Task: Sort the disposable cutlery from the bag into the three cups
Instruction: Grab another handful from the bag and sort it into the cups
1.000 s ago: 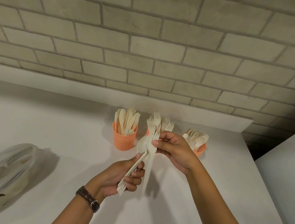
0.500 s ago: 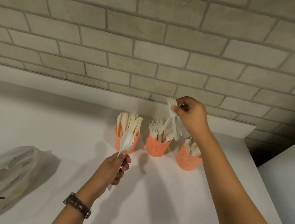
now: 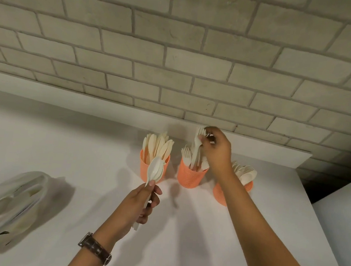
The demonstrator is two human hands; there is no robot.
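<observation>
A brick wall (image 3: 177, 49) rises behind the white tabletop (image 3: 64, 145). The clear bag (image 3: 7, 201) lies at the tabletop's left edge as before, with cutlery still inside.

The right hand (image 3: 217, 150) has come lower than half a second ago. It pinches a few forks (image 3: 197, 141) by their heads, and their handles now reach down into the middle cup (image 3: 190, 177) among the forks already there. Its forearm crosses the right cup (image 3: 220, 194) and hides part of the cup's wall.

The left hand (image 3: 139, 205) stays near the tabletop's middle, its fingers curled round a bunch of spoons (image 3: 155, 171) held upright. Their bowls cover part of the left cup (image 3: 143, 164).

The three orange cups stand in a row near the back edge. The left one holds knives (image 3: 159, 144), and more spoons fill the right one. A watch (image 3: 95, 248) sits on the left wrist.
</observation>
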